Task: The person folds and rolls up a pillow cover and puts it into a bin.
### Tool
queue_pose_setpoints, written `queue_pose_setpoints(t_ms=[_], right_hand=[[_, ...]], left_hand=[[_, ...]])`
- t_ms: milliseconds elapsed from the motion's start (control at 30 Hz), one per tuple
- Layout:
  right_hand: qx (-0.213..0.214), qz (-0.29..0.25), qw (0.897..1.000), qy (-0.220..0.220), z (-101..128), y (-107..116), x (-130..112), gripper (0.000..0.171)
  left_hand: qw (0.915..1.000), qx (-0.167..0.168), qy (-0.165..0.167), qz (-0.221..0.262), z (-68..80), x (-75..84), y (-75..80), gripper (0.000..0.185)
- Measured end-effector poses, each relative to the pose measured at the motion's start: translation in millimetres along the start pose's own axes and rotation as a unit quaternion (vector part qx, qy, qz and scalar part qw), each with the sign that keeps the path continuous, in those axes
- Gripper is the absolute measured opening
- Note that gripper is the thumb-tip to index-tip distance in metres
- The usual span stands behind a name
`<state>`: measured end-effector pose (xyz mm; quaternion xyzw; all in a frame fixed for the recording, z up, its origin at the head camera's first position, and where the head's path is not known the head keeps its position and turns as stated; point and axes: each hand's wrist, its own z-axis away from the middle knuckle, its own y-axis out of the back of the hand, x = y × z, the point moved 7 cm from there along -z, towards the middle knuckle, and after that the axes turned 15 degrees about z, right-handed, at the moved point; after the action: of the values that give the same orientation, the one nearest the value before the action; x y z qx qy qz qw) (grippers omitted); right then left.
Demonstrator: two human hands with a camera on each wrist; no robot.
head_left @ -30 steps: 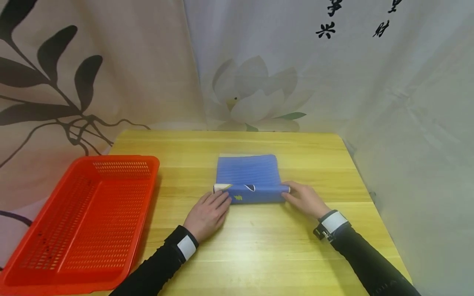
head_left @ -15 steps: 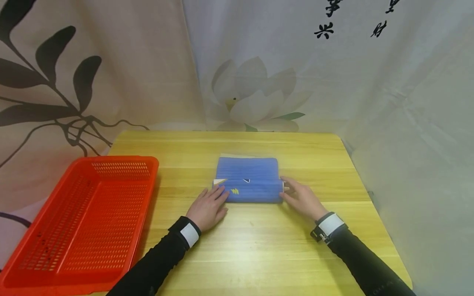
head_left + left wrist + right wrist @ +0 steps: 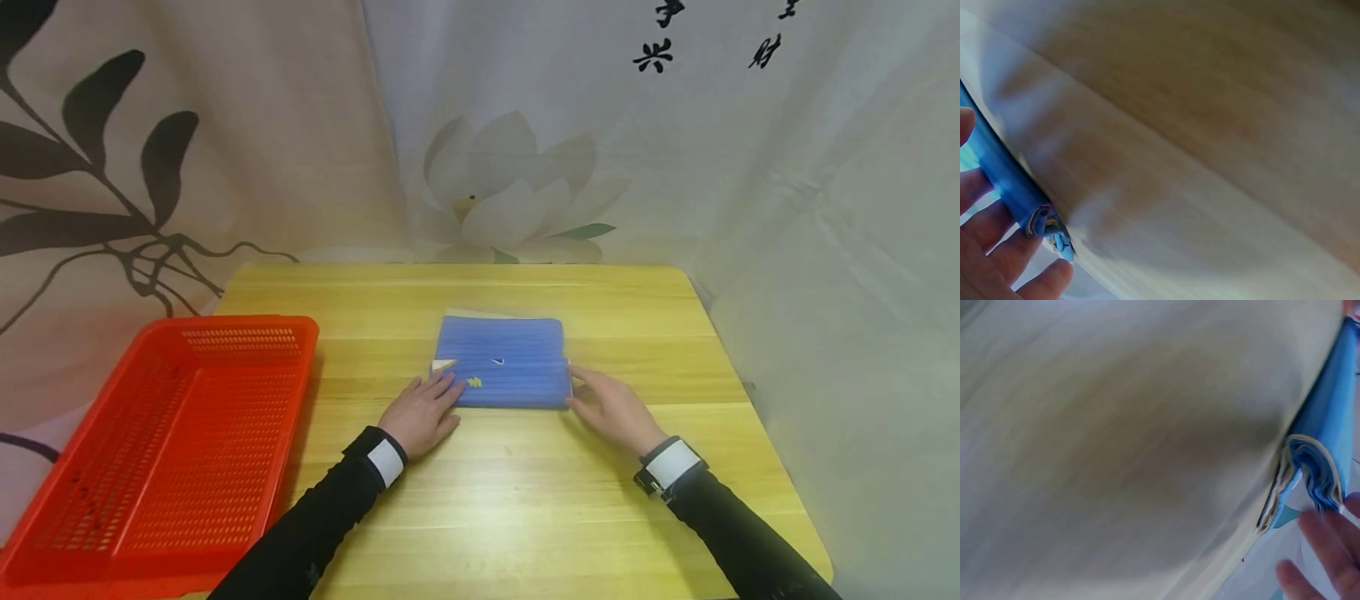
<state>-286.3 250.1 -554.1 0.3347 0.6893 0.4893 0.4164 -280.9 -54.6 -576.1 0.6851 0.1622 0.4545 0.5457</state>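
Observation:
A folded blue cloth with fine stripes, a cream edge and small yellow and white print lies mid-table, its near part turned over in a thick fold. My left hand lies with straight, spread fingers on the left end of that fold. In the left wrist view its fingers rest along the cloth, whose end shows rolled layers. My right hand is at the fold's right end, fingertips at the edge. The right wrist view shows the cloth's stacked layers in an arch, with extended fingers touching them.
A red plastic basket with perforated walls stands at the left of the wooden table. Printed fabric curtains hang behind the table and along its right side.
The near fold of the cloth has flattened and spread away from me over the far part. My left hand has shifted slightly forward; the right stays at the right end.

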Motion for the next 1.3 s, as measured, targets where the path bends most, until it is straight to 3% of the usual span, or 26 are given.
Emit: queue_pose_setpoints(t_ms=[100, 233, 433, 567, 900, 1300], right_hand=[[0.034, 0.048, 0.998, 0.036, 2, 2, -5, 0.06], [0.065, 0.115, 0.987, 0.089, 0, 0, -13, 0.06], [0.012, 0.156, 0.977, 0.143, -10, -14, -24, 0.069], [-0.023, 0.166, 0.975, 0.145, -8, -23, -20, 0.073], [-0.054, 0.156, 0.975, 0.147, -7, -29, -15, 0.071], [-0.025, 0.2, 0.967, 0.158, -19, -27, -15, 0.061]], left_hand=[[1.0, -0.001, 0.0, 0.0, -0.7, 0.9, 0.8, 0.057], [1.0, 0.001, -0.001, 0.003, -0.5, 1.2, 1.8, 0.056], [0.9999, -0.005, 0.003, -0.01, -0.1, -0.4, 3.7, 0.055], [1.0, 0.002, -0.007, -0.007, -0.3, 1.0, 5.7, 0.054], [0.9997, 0.011, -0.006, -0.023, -2.2, -1.9, 6.3, 0.053], [0.9981, 0.022, -0.018, -0.054, -17.1, 4.0, 13.2, 0.039]])
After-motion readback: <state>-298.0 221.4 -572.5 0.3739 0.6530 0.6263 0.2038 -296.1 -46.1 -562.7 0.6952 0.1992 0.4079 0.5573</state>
